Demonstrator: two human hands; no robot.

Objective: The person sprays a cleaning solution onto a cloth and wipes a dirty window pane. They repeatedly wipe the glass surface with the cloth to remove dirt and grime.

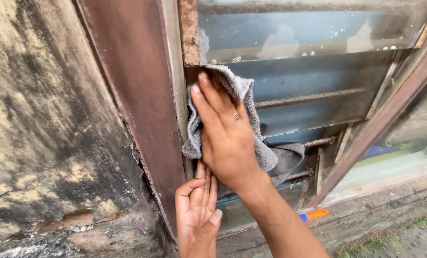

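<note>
My right hand (225,136) flat, fingers straight, pressing a grey cloth (266,157) against the louvred window glass (318,76), my left hand (196,215) open at six o'clock, touching the rusty frame (146,105), orange-handled tool (314,214) at four o'clock

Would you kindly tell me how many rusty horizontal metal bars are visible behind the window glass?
4: one rusty horizontal metal bar along the top, one mid-pane beside the grey cloth, a short one lower down, another near the cloth's bottom. More may be hidden behind the right hand.
</note>
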